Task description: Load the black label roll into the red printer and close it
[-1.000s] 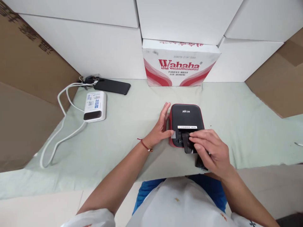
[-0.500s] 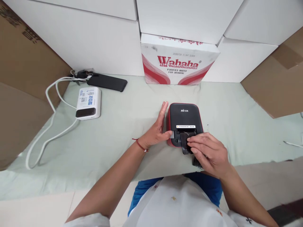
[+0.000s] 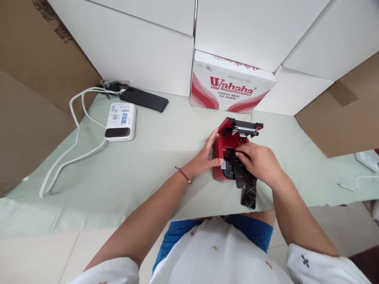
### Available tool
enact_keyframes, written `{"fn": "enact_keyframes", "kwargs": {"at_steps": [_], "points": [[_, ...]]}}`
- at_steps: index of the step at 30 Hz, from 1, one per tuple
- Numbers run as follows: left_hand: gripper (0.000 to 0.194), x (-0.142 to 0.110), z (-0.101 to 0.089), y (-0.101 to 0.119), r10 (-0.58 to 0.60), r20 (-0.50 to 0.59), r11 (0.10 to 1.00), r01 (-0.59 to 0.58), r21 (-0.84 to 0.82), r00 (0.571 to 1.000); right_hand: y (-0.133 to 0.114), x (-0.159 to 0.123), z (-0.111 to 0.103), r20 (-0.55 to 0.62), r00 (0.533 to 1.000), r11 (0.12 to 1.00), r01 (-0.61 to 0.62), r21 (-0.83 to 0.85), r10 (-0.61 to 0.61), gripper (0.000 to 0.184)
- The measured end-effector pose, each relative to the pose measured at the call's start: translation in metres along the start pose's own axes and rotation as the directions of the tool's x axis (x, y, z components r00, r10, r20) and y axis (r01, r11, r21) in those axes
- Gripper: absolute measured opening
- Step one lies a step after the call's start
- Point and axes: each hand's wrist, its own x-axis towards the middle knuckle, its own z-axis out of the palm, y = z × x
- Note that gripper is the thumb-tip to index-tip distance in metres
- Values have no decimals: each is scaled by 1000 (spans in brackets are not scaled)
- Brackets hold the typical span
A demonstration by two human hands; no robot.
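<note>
A small red and black label printer [image 3: 217, 172] stands on the cloth-covered table with its lid [image 3: 226, 125] raised, showing a red inner bay. My left hand [image 3: 204, 159] holds the printer by its left side, fingers along the wall and thumb by the grey tab [image 3: 223, 165] at the front. Reaching into the bay, my right hand [image 3: 262, 163] pinches a crumpled black strip [image 3: 249, 191] between thumb and fingers. The strip hangs out over the printer's front towards the table edge. My right hand hides part of the bay.
Behind the printer leans a white and red Wahaha water carton [image 3: 233, 88]. To the left lie a white power bank [image 3: 121, 121] with a looped white cable [image 3: 59, 169] and a black phone [image 3: 144, 99]. Brown cardboard [image 3: 334, 118] bounds the right side.
The printer's lid has swung up, exposing the inside. My right hand, with the black strip, has moved from the front slot into the bay. The camera view has shifted.
</note>
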Motion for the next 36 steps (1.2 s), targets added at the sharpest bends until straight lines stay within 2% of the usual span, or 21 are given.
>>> {"fn": "enact_keyframes", "kwargs": {"at_steps": [2,3,6,10,12,15,17,20,22,24,26,28,30,34,36], "points": [[116,2,1,3,-49,2,998,49,-40,999,4,18,1,175,982,990,-46,-132,69,26],[114,3,2,4,-72,-12,996,72,-57,997,4,26,2,224,971,985,-42,-165,79,28],[103,7,4,1,-124,-117,990,114,-88,985,2,47,5,292,953,982,-24,-188,80,24],[57,12,2,-4,-79,-372,997,69,-40,925,-6,55,2,322,941,979,-40,-201,105,19],[33,13,-1,-4,-27,-482,999,34,5,876,-6,43,-10,302,947,980,-51,-192,108,24],[6,11,-7,1,31,-584,997,19,78,811,8,7,-44,180,982,998,-60,-22,63,29],[4,9,-9,6,38,-596,993,37,113,802,30,-22,-68,104,993,990,-61,124,48,36],[3,9,-7,13,16,-564,988,73,135,825,75,-58,-85,141,976,978,-182,105,167,43],[3,10,-6,15,1,-547,986,91,141,837,103,-70,-78,245,920,950,-312,-15,306,36],[3,12,-5,16,-14,-538,984,107,142,843,123,-74,-59,329,839,901,-411,-141,434,27],[3,13,-6,15,-26,-533,983,120,142,846,133,-74,-35,353,794,869,-453,-199,495,22],[3,13,-7,13,-35,-532,981,130,142,846,133,-72,-14,338,804,872,-455,-181,489,24],[3,13,-8,13,-38,-534,981,134,142,845,126,-72,-1,305,834,887,-441,-133,460,32],[6,12,-9,14,-36,-540,980,136,146,841,100,-71,11,242,904,930,-367,17,352,44],[8,12,-8,15,-36,-547,980,138,146,836,87,-69,17,267,927,950,-298,95,264,39]]}}
